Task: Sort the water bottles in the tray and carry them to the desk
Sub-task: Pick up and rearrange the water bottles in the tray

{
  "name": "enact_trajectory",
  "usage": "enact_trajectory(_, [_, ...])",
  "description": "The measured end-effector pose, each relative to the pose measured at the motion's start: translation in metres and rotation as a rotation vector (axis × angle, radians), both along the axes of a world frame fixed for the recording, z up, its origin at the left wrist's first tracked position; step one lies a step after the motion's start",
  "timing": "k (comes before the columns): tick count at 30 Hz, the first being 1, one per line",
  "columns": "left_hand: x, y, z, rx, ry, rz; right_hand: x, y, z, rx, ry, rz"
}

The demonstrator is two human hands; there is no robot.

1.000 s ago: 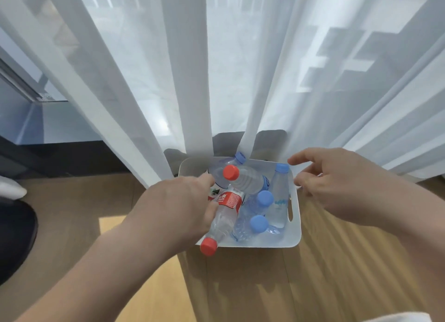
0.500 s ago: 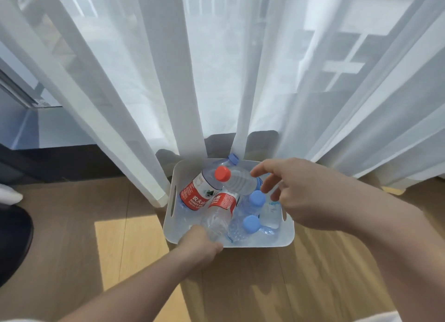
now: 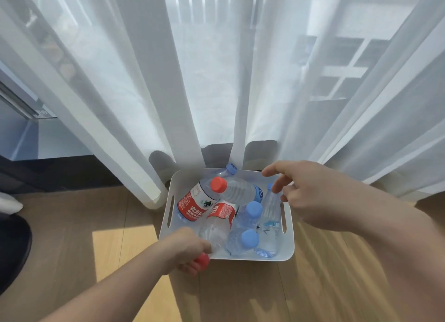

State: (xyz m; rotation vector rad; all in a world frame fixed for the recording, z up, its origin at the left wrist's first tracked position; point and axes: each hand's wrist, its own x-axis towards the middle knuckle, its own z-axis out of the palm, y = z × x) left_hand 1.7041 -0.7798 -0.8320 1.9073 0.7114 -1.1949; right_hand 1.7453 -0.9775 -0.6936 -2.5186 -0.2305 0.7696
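1. The left hand is curled around the neck end of a clear plastic bottle with a red label band; its red cap pokes out below the fingers, over the near rim of the white plastic tray with slotted handles. The bottle lies slanted, its base pointing into the pile.

2. The right hand hovers spread over the tray's far right corner, fingers loosely fanned and holding nothing. One fingertip sits near the slim clear bottle with a pale blue cap that lies along the right wall; whether it touches is hard to say.

3. The tray rests on the wooden floor against the sheer white curtain. Its bottles are jumbled: a large red-labelled bottle on the left, a red-capped clear bottle lying across the top, and two blue-capped ones upright in the middle.

4. To do this step well, I would keep the grip on the neck firm and draw the slanted bottle along its own axis, since the crosswise bottle seems to rest over its far end.

5. The free hand would best steady that top bottle, so nothing rolls out.

6. Grouping red caps left and blue caps right looks like the simplest order.

7. No desk is in view, so the carry has not begun.
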Motion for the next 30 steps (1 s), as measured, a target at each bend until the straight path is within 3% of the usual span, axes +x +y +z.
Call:
enact_trajectory(1, [0.005, 0.002, 0.0, 0.056, -0.012, -0.114, 0.0, -0.001, 0.001, 0.004, 0.003, -0.008])
enact_trajectory(3, [0.018, 0.005, 0.0, 0.259, -0.21, -0.347, 0.003, -0.004, 0.002, 0.011, 0.007, -0.021])
enact_trajectory(5, [0.034, 0.003, 0.004, 0.331, -0.472, -0.328, 0.005, -0.008, 0.003, 0.017, 0.002, -0.033])
enact_trajectory(7, [0.049, -0.004, 0.009, 0.262, -0.632, -0.206, 0.007, -0.011, 0.004, 0.024, -0.012, -0.049])
enact_trajectory(9, [0.062, -0.014, 0.011, 0.21, -0.706, -0.187, 0.009, -0.014, 0.004, 0.034, -0.021, -0.071])
enact_trajectory(16, [0.066, -0.035, 0.017, 0.315, -0.965, -0.21, 0.017, -0.027, -0.005, 0.064, 0.026, -0.123])
enact_trajectory(23, [0.088, -0.032, 0.082, 0.171, -1.096, 0.017, 0.03, -0.025, -0.017, 0.121, 0.04, -0.178])
enact_trajectory(27, [0.088, -0.022, 0.145, 0.088, -1.176, -0.01, 0.038, -0.013, -0.022, 0.219, -0.13, -0.195])
enact_trajectory(30, [0.082, -0.021, 0.182, -0.033, -1.232, 0.029, 0.04, 0.005, -0.016, 0.401, -0.214, -0.142])
